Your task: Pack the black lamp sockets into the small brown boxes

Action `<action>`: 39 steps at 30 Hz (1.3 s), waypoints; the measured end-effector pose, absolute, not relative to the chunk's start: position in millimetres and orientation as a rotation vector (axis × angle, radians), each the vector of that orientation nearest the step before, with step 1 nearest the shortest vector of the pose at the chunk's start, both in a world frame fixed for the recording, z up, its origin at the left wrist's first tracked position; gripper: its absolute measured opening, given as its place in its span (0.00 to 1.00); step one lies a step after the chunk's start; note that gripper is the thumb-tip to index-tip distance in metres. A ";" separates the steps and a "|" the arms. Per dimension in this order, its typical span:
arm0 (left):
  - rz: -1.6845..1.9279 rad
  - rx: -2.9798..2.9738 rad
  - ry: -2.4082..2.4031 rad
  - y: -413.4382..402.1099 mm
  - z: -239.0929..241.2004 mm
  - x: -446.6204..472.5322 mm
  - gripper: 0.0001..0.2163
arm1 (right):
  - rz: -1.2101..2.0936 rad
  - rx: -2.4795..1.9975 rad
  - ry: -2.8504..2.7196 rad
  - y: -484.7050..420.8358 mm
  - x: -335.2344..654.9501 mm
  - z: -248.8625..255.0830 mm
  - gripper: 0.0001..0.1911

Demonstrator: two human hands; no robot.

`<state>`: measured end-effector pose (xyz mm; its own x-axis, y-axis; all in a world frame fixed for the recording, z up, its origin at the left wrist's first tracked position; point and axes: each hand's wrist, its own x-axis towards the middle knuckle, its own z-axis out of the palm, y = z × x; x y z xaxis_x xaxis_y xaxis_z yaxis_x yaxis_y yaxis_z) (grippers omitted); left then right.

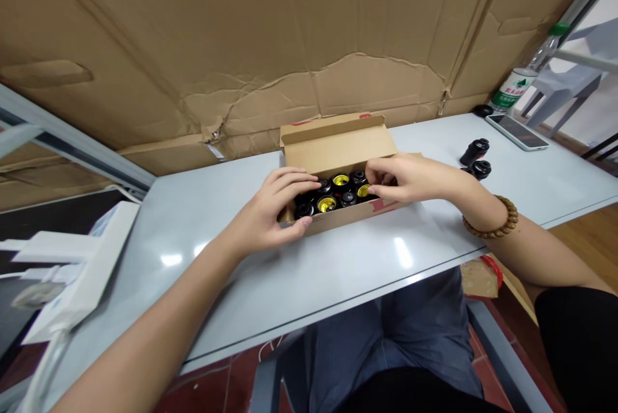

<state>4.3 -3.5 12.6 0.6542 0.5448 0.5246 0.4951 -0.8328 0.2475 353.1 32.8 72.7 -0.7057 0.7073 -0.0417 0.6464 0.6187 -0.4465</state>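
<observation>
Blue denim lap (400, 336) seen below the desk edge. Left hand (270, 207) held wide over the left end of the box, fingertips just beside the fittings, thumb against the near wall. Right hand (405, 178) closed to a narrow pinch on a yellow-centred fitting (363, 190); wooden bead bracelet (492, 217) worn on that wrist.

Open cardboard box (333, 143) placed on the pale desk (232, 271), flap raised at the far side. Round black fittings (333, 193) packed in the box, some with yellow centres.

Two loose black fittings (476, 152) stood on the desk to the right of the box. White packaging (82, 265) placed at the desk's left end. Phone (516, 132) laid near the far right corner, beside a small black round object (483, 110). Water bottle (519, 82) seen past the desk edge. Large cardboard sheet (290, 33) stood behind the desk.
</observation>
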 end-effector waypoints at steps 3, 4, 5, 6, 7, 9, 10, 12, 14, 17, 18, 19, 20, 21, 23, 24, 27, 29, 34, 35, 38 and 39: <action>0.904 2.782 0.885 -3.4 12.9 4.0 0.23 | 0.627 -1.182 -2.681 32.6 350.5 71.6 0.18; 0.895 2.781 0.893 -3.5 13.2 3.8 0.23 | 0.653 -1.182 -2.668 32.9 349.9 71.1 0.19; 0.887 2.777 0.903 -3.6 13.4 3.6 0.23 | 0.685 -1.177 -2.655 33.1 349.6 70.8 0.19; 0.879 2.771 0.916 -3.7 13.6 3.5 0.23 | 0.716 -1.171 -2.643 33.3 349.5 70.6 0.18; 0.874 2.764 0.930 -3.9 13.7 3.5 0.23 | 0.742 -1.164 -2.631 33.5 349.7 70.5 0.17; 0.870 2.748 0.952 -4.0 13.9 3.6 0.23 | 0.778 -1.144 -2.616 33.8 350.6 70.5 0.16; 0.869 2.744 0.957 -4.0 13.9 3.7 0.23 | 0.791 -1.129 -2.611 34.1 351.2 70.3 0.15; 0.876 2.745 0.951 -4.0 13.7 3.8 0.23 | 0.817 -1.089 -2.606 35.3 352.3 69.4 0.12; 0.885 2.753 0.934 -3.9 13.5 3.9 0.23 | 0.845 -1.046 -2.604 37.2 353.0 67.7 0.11; 0.889 2.755 0.924 -4.0 13.6 3.9 0.23 | 0.875 -1.000 -2.593 40.4 353.5 64.8 0.12; 0.889 2.755 0.923 -4.1 13.8 4.0 0.23 | 0.874 -0.987 -2.593 41.3 353.7 64.0 0.13; 0.891 2.757 0.918 -4.1 14.0 4.1 0.23 | 0.865 -0.974 -2.593 42.1 353.9 63.4 0.14; 0.894 2.760 0.910 -4.2 14.1 4.1 0.23 | 0.850 -0.961 -2.596 42.8 354.2 63.1 0.15; 0.896 2.764 0.901 -4.2 14.3 4.1 0.23 | 0.834 -0.950 -2.603 43.3 354.6 62.9 0.16; 0.891 2.772 0.895 -4.0 14.4 4.0 0.23 | 0.803 -0.942 -2.619 44.2 355.4 62.9 0.19; 0.890 2.774 0.898 -3.9 14.3 4.0 0.22 | 0.792 -0.943 -2.625 44.4 355.7 62.8 0.20; 0.887 2.779 0.906 -3.7 14.2 3.8 0.22 | 0.771 -0.912 -2.618 44.2 355.6 62.2 0.22; 0.882 2.780 0.907 -3.8 14.2 3.7 0.22 | 0.732 -0.868 -2.583 43.6 354.8 61.5 0.24; 0.885 2.755 0.922 -3.5 13.1 3.2 0.22 | 0.345 -0.894 -2.352 45.7 356.0 65.8 0.23; 0.892 2.750 0.917 -3.2 12.7 3.0 0.22 | 0.248 -0.948 -2.281 47.7 358.1 68.2 0.21; 0.913 2.751 0.892 -2.3 11.3 2.4 0.23 | 0.003 -1.271 -2.089 58.5 372.0 75.4 0.15; 0.914 2.753 0.888 -2.1 10.9 2.3 0.22 | -0.069 -1.427 -2.042 64.0 380.1 76.8 0.15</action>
<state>2.3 -2.1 10.9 0.6479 0.5622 0.5139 0.4971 -0.8233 0.2739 380.1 64.0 76.8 -0.2078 0.8260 0.5239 0.8596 0.4098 -0.3053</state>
